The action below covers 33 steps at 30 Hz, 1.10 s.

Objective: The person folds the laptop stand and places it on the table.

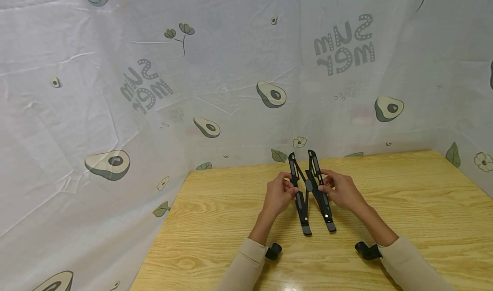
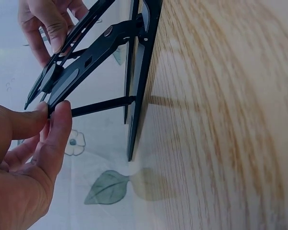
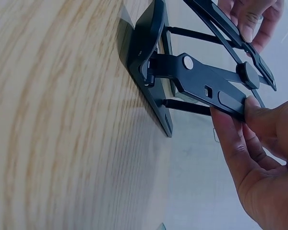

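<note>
A black foldable laptop stand [image 1: 309,185] with grey pads stands partly unfolded on the table, its two long side arms joined by crossing bars and a round hub. My left hand [image 1: 278,193] pinches the left arm between thumb and fingers. On the other side, my right hand [image 1: 340,190] pinches the right arm in the same way. In the left wrist view, the stand [image 2: 89,60] has its upper arms raised at an angle over the base rails, with thin struts between. The right wrist view shows a hinge with a silver rivet [image 3: 187,63] near the base.
The wood-grain table [image 1: 215,222] spreads around the stand. Behind it hangs a pale sheet [image 1: 231,68] printed with avocados and lettering, close to the stand's far end. Small black devices [image 1: 274,251] sit at both wrists by the sleeves.
</note>
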{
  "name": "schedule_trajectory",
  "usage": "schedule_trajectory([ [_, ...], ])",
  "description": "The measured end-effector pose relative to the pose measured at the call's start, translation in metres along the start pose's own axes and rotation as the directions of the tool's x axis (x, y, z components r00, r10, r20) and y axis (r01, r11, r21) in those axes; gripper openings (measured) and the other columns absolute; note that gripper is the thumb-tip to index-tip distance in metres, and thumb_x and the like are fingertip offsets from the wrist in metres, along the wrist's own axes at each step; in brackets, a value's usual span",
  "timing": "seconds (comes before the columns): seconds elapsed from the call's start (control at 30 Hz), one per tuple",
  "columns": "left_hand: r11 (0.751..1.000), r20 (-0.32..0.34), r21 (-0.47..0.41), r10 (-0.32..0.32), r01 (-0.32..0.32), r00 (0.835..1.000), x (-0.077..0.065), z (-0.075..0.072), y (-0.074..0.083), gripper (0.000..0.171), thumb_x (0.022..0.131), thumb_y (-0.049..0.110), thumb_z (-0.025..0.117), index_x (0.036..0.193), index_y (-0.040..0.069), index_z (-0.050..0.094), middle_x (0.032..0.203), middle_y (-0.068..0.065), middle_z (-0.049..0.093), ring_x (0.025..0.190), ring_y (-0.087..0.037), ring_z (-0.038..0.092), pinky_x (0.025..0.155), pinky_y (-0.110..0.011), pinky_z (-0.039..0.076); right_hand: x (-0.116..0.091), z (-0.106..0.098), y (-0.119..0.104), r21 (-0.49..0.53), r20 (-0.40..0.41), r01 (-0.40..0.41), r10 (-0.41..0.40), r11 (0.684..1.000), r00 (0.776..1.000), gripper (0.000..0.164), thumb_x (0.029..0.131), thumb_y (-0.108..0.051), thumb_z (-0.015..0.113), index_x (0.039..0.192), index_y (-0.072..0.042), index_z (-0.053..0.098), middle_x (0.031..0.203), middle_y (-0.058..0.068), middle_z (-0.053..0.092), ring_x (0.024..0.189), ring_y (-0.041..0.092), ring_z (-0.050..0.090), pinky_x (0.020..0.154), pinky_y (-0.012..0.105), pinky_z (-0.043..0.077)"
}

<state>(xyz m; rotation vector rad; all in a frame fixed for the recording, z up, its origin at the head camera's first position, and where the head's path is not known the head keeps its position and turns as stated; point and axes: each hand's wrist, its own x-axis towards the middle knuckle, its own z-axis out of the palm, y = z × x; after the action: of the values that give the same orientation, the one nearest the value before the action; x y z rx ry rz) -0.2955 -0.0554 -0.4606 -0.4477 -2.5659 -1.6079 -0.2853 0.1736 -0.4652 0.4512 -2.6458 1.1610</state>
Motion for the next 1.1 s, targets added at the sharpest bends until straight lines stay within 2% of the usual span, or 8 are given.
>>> schedule_trajectory([
  [0.1, 1.000, -0.001, 0.006, 0.002, -0.002, 1.000, -0.0004, 0.0007, 0.0002, 0.037, 0.097, -0.011, 0.070, 0.132, -0.003, 0.063, 0.093, -0.012, 0.071, 0.072, -0.007, 0.069, 0.065, -0.030, 0.066, -0.0002, 0.0006, -0.0008, 0.009, 0.005, -0.003, 0.003, 1.000, 1.000, 0.054, 0.102, -0.005, 0.071, 0.151, 0.010, 0.053, 0.100, 0.014, 0.072, 0.080, 0.018, 0.070, 0.059, 0.027, 0.054],
  [0.3, 1.000, -0.003, 0.010, 0.012, -0.012, 1.000, -0.0004, 0.0017, 0.0015, 0.038, 0.097, -0.011, 0.071, 0.133, -0.005, 0.063, 0.093, -0.012, 0.070, 0.071, -0.006, 0.068, 0.066, -0.031, 0.066, -0.0002, 0.0009, -0.0020, 0.006, 0.002, 0.003, -0.003, 1.000, 1.000, 0.054, 0.102, -0.005, 0.072, 0.150, 0.009, 0.054, 0.099, 0.014, 0.072, 0.081, 0.019, 0.071, 0.059, 0.027, 0.055],
  [0.57, 1.000, -0.015, 0.015, 0.015, -0.015, 1.000, -0.0002, 0.0031, 0.0020, 0.038, 0.095, -0.012, 0.072, 0.132, -0.005, 0.063, 0.091, -0.011, 0.071, 0.070, -0.008, 0.069, 0.061, -0.022, 0.062, -0.0003, 0.0016, -0.0027, 0.009, 0.001, 0.005, -0.005, 1.000, 1.000, 0.053, 0.102, -0.005, 0.072, 0.150, 0.010, 0.054, 0.098, 0.014, 0.072, 0.078, 0.016, 0.069, 0.058, 0.026, 0.055],
  [0.77, 1.000, -0.016, 0.023, 0.015, -0.015, 1.000, -0.0013, 0.0042, 0.0027, 0.037, 0.096, -0.012, 0.071, 0.132, -0.003, 0.064, 0.091, -0.011, 0.071, 0.071, -0.008, 0.070, 0.060, -0.021, 0.061, -0.0013, 0.0035, -0.0034, 0.012, -0.001, 0.017, -0.017, 1.000, 1.000, 0.053, 0.102, -0.006, 0.072, 0.149, 0.010, 0.054, 0.100, 0.014, 0.073, 0.079, 0.017, 0.070, 0.058, 0.026, 0.054],
  [0.97, 1.000, -0.008, 0.016, 0.020, -0.020, 1.000, -0.0026, 0.0058, 0.0043, 0.037, 0.097, -0.012, 0.070, 0.132, -0.003, 0.063, 0.092, -0.012, 0.071, 0.076, -0.021, 0.076, 0.060, -0.021, 0.061, -0.0017, 0.0047, -0.0044, 0.034, 0.008, 0.022, -0.023, 0.999, 1.000, 0.054, 0.101, -0.004, 0.072, 0.150, 0.010, 0.053, 0.098, 0.014, 0.072, 0.079, 0.016, 0.069, 0.058, 0.025, 0.056],
  [1.1, 1.000, -0.007, 0.015, 0.026, -0.026, 1.000, -0.0029, 0.0071, 0.0056, 0.036, 0.097, -0.012, 0.070, 0.131, -0.002, 0.064, 0.092, -0.012, 0.071, 0.072, -0.013, 0.073, 0.060, -0.020, 0.061, -0.0018, 0.0051, -0.0066, 0.051, 0.015, 0.022, -0.022, 0.998, 1.000, 0.054, 0.101, -0.003, 0.072, 0.150, 0.011, 0.053, 0.098, 0.014, 0.072, 0.077, 0.016, 0.069, 0.056, 0.025, 0.056],
])
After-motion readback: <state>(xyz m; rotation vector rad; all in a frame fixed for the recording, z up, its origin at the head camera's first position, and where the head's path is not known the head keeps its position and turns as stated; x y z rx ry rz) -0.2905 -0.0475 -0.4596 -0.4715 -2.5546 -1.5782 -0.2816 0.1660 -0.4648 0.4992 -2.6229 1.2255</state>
